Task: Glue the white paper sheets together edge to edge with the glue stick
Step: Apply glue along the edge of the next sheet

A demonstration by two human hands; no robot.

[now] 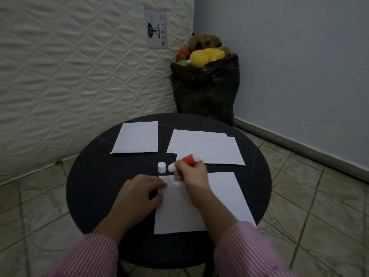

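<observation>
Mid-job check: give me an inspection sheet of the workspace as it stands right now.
Surface: round dark table, on a tiled floor.
Job's things: near sheet in front of the person; far-left sheet lying apart; far-right sheets, two overlapping; glue stick uncapped, tilted, tip low near the near sheet's far-left corner; white cap standing on the table beside that tip.
Clutter: nothing seen.
Grippers: left hand rests at the near sheet's left edge; right hand grips the glue stick.
Cables: nothing seen.
Surroundings: quilted mattress upright behind; black bag of stuffed toys in the corner.
</observation>
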